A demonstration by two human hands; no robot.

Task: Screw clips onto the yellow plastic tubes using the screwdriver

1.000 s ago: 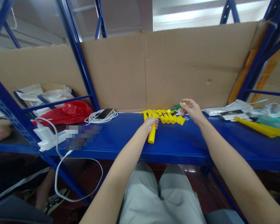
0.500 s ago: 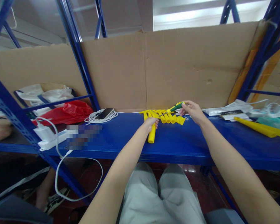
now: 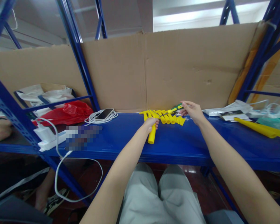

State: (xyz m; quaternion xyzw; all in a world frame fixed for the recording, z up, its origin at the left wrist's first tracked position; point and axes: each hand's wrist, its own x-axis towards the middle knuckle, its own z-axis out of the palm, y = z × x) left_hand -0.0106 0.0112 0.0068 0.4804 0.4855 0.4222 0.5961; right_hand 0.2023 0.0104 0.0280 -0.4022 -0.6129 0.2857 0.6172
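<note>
My left hand [image 3: 151, 124] is closed around a yellow tube-shaped piece [image 3: 151, 137], whose round lower end sticks out below the fist toward me. In my right hand [image 3: 191, 111] is the green and yellow handle of a screwdriver [image 3: 175, 108], gripped with the fingers at its end. The thin metal shaft slants down left to the top of my left hand; its tip is hard to make out there. Several more yellow tube-shaped pieces [image 3: 169, 119] lie in a row on the blue shelf [image 3: 121, 133], just behind and between my hands.
Coiled white cable [image 3: 90, 118] with a phone [image 3: 105, 113] lies at left, near a red plastic bag [image 3: 72, 112] and a white power strip [image 3: 51, 141]. Long yellow pieces [image 3: 259, 127] and white packets [image 3: 228, 107] are at right. Cardboard [image 3: 177, 68] stands behind. A person's arm [image 3: 0, 130] shows far left.
My right hand has shifted very slightly, and the screwdriver handle has turned a little, showing more yellow. The left hand and the yellow tube stay in place.
</note>
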